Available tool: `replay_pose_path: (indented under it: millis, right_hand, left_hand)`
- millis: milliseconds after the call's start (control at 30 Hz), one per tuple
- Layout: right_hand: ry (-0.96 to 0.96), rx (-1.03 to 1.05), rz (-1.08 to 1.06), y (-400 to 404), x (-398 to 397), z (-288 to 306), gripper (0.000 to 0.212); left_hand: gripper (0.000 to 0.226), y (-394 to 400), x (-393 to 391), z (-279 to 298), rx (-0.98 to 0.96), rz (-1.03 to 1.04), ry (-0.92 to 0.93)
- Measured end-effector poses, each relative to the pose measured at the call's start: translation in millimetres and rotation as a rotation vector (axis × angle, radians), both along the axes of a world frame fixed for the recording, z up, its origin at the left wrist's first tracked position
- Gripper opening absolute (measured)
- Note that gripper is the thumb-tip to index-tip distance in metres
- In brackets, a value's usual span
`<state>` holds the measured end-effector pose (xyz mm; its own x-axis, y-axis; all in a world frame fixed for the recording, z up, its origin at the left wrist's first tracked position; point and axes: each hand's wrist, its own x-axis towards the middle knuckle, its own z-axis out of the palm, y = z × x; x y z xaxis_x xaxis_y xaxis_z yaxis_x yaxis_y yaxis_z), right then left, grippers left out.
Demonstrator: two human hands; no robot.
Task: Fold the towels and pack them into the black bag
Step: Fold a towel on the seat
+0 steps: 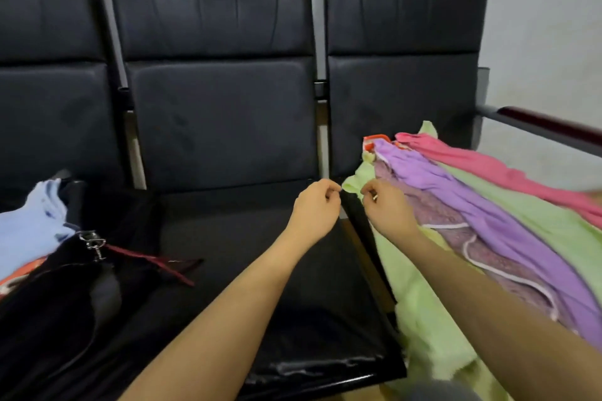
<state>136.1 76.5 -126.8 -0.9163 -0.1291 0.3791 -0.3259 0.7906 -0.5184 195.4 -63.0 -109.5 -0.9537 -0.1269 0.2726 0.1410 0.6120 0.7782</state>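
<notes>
The row of black padded seats carries the black fabric bag at far left and the heap of pale green, purple and pink towels at right. Left hand and right hand look clenched near the green corner (whether either grip pinches it, I cannot tell); I'd seize two adjacent corners, then spread it flat.

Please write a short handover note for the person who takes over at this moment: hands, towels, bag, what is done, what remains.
Left hand: fingers curled, its grip on anything cannot be told.
Right hand: fingers curled at the green towel edge; grip unclear.
Towel pile (green, purple, pink) lies unfolded on the right seat.
Black bag sits on the left seat, with a light blue towel at its top.
Middle seat holds no towel.
Left: fold the pile, pack it.
</notes>
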Motion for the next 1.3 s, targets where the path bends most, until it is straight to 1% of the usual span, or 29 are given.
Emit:
replay_pose_path:
  millis: [100, 233, 367, 433, 467, 567, 633, 767, 800, 867, 933, 967, 1000, 1067, 1133, 1167, 1233, 1267, 1300]
  right_hand:
    - [-0.050, 0.020, -0.082, 47, -14, -17, 0.019]
    - [0.009, 0.151, -0.237, 93, -28, -31, 0.024]
    - [0.021, 0.261, -0.409, 127, -46, -39, 0.029]
    - [0.004, 0.281, -0.476, 137, -54, -43, 0.032]
    - [0.032, 0.299, -0.490, 141, -57, -45, 0.032]
    - [-0.020, 0.394, -0.467, 151, -65, -44, 0.029]
    - [-0.003, 0.370, -0.477, 154, -69, -46, 0.029]
    - [0.101, 0.211, -0.435, 146, -68, -32, 0.029]
    - [0.124, 0.161, -0.404, 143, -68, -27, 0.027]
    - [0.205, 0.075, -0.348, 136, -63, -11, 0.023]
    - [0.344, 0.012, -0.272, 127, -54, 2, 0.015]
    - [0.399, -0.031, -0.228, 123, -49, 9, 0.015]
    - [0.432, -0.079, -0.187, 119, -44, 15, 0.018]
    - [0.425, -0.147, -0.141, 114, -36, 23, 0.034]
    - [0.407, -0.171, -0.106, 114, -31, 22, 0.046]
    - [0.376, -0.147, -0.085, 116, -30, 20, 0.051]
    - [0.238, -0.025, -0.061, 124, -27, 14, 0.075]
    - [0.161, 0.033, -0.057, 128, -25, 12, 0.087]
    - [0.102, 0.068, -0.056, 131, -22, 12, 0.094]
  left_hand:
    - [0.026, 43, -23, -14, 0.007, -0.079, -0.061]
    - [0.026, 86, -55, -30, -0.051, -0.147, -0.107]
    - [0.025, 122, -88, -37, -0.132, -0.219, -0.100]
    - [0.026, 138, -103, -39, -0.181, -0.248, -0.084]
    - [0.028, 146, -110, -40, -0.203, -0.261, -0.075]
    - [0.038, 163, -123, -39, -0.282, -0.304, -0.060]
    - [0.047, 170, -129, -36, -0.345, -0.316, -0.071]
    - [0.057, 170, -135, -29, -0.378, -0.336, -0.049]
    - [0.059, 168, -133, -26, -0.359, -0.347, -0.036]
    - [0.060, 162, -129, -20, -0.251, -0.384, -0.005]
    - [0.054, 153, -127, -14, -0.118, -0.422, 0.028]
    - [0.050, 150, -126, -9, -0.085, -0.418, 0.035]
    - [0.045, 148, -124, -3, -0.073, -0.408, 0.034]
    - [0.034, 143, -116, 9, -0.065, -0.375, 0.044]
    - [0.030, 134, -107, 22, -0.087, -0.272, 0.097]
    - [0.030, 129, -104, 26, -0.074, -0.230, 0.137]
    - [0.030, 117, -99, 34, -0.038, -0.187, 0.206]
    - [0.030, 112, -98, 37, -0.056, -0.164, 0.224]
    - [0.030, 110, -97, 40, -0.094, -0.142, 0.240]
